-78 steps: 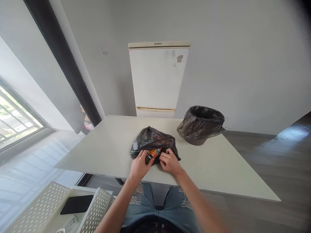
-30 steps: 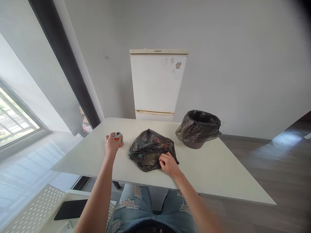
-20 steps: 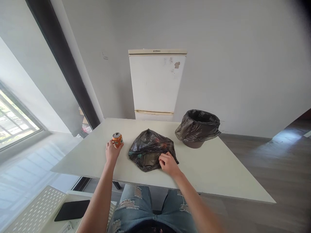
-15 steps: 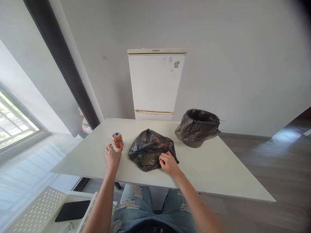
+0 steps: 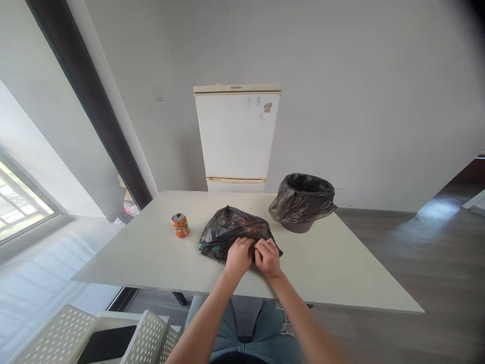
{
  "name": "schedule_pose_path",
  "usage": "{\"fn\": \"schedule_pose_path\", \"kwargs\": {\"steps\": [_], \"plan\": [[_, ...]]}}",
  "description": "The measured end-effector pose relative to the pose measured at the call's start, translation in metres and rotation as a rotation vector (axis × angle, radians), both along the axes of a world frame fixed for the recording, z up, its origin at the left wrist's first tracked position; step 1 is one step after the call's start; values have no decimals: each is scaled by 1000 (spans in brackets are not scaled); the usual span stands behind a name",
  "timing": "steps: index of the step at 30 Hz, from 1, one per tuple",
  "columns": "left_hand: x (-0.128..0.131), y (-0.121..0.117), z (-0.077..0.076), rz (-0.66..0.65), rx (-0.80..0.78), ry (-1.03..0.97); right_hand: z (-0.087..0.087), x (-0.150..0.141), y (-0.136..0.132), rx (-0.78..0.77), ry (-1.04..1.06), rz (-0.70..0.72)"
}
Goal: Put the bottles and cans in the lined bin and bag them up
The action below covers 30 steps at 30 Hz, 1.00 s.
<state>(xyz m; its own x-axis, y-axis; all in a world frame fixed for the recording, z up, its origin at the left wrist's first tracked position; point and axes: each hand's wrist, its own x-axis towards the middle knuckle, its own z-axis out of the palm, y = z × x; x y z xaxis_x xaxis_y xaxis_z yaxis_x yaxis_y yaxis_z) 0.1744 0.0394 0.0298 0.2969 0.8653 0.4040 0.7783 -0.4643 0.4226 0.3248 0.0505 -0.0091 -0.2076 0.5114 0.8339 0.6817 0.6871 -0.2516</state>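
Observation:
A filled black plastic bag [image 5: 223,227] lies on the white table [image 5: 333,273] in front of me, with some colours of its contents showing through. My left hand [image 5: 239,255] is closed on the bag's near edge. Close beside it, my right hand [image 5: 267,257] grips the same edge with curled fingers. The stretch of bag under both hands is hidden. To the left of the bag an orange drink can [image 5: 180,226] stands upright, apart from both hands.
At the table's back right stands a bin [image 5: 299,226] lined with a black bag [image 5: 303,202]. A white refrigerator [image 5: 237,136] is behind the table. White perforated baskets [image 5: 146,336] and a flat black object [image 5: 108,345] sit low at the left.
My left hand has left the orange can and moved right to the black bag, closing on its near edge. My right hand stays on the bag. The can remains standing.

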Motion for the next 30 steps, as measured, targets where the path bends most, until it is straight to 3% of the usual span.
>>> {"fn": "schedule_pose_path", "kwargs": {"steps": [4,7,12,17,24,30], "plan": [[7,30,3,60,89,-48,-2,-2,1,-6,-29,6],[6,39,11,10,105,-44,-4,-2,2,-15,-39,-9],[3,51,20,-89,-25,154,-3,-2,3,-13,-41,-3],[7,64,16,-93,-69,237,-3,-1,3,-25,-57,-15],[13,65,13,-28,-88,298,-1,-3,5,-13,-50,-15],[4,46,29,41,-90,246,-5,-2,8,-52,-61,-65]]}}
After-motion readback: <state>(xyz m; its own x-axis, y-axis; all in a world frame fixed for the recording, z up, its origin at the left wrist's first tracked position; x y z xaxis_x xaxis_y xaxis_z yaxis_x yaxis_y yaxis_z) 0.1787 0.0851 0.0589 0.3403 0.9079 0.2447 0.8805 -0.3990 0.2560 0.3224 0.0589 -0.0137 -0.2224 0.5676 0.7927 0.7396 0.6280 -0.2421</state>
